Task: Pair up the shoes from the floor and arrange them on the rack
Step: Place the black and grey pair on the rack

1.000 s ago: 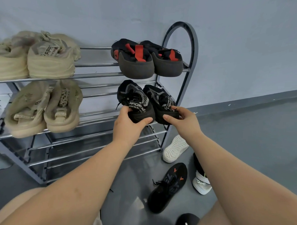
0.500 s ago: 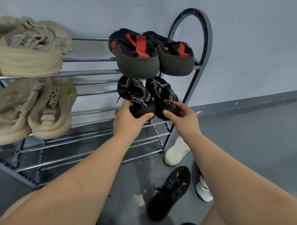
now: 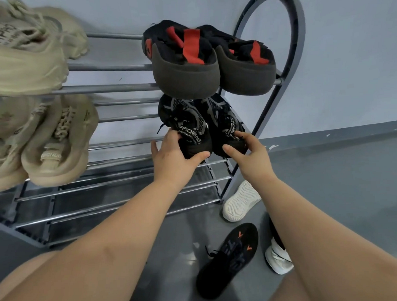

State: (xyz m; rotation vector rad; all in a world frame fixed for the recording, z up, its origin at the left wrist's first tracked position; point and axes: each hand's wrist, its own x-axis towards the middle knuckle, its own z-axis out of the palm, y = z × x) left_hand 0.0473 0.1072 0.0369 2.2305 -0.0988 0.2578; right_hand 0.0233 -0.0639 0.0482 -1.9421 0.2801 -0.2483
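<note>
Two black patterned sneakers sit side by side on the middle shelf of the metal rack (image 3: pixel 114 88), at its right end. My left hand (image 3: pixel 173 154) grips the heel of the left black sneaker (image 3: pixel 187 126). My right hand (image 3: pixel 249 150) grips the heel of the right black sneaker (image 3: pixel 223 120). Above them, a black pair with red straps (image 3: pixel 190 67) rests on the top shelf. Beige sneakers (image 3: pixel 57 144) fill the left side of the top and middle shelves.
On the floor to the right of the rack lie a white shoe sole-up (image 3: pixel 241 201), a black shoe with orange marks (image 3: pixel 230 259) and a black-and-white shoe (image 3: pixel 279 258) partly hidden by my right arm. The bottom shelf (image 3: pixel 118 205) holds nothing. A grey wall stands behind.
The camera has moved closer and lower to the rack. Both hands have stayed on the heels of the black patterned sneakers, pushing them further back on the middle shelf.
</note>
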